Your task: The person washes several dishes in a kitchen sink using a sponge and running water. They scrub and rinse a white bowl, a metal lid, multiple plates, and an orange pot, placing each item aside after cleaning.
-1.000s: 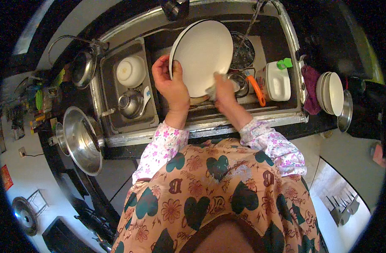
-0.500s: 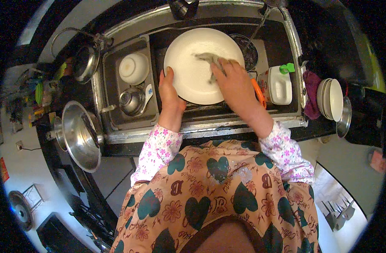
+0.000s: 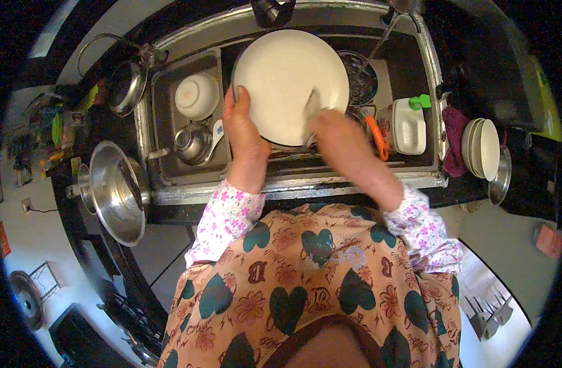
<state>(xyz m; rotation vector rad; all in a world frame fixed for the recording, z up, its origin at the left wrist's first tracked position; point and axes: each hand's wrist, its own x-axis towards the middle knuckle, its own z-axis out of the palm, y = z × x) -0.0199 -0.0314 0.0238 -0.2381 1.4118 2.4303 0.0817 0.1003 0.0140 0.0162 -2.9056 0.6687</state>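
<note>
Plate (image 3: 287, 76): white, round and dark-rimmed, held up over the sink (image 3: 386, 80) between my two hands, face toward me.
Left hand (image 3: 245, 126): curled round the plate's left edge with the thumb over the rim, gripping it; the fingers behind it are out of sight.
Right hand (image 3: 343, 136): bunched around the grey cloth (image 3: 313, 104) at the plate's near right; blurred, so I can't make out each finger.
Cloth: half a second ago it lay under my right hand across the plate's middle; now it has slid down beside the near rim, leaving the middle bare. I take this as one wiping stroke drawn out to the edge.
Dark round pan (image 3: 360, 80): beyond my right hand, partly covered by the plate; its contents are hard to read.
Orange handle (image 3: 376, 138): just right of my right hand; I can't tell what it belongs to.
Sink bottom: below my hands, hidden by the plate.
</note>
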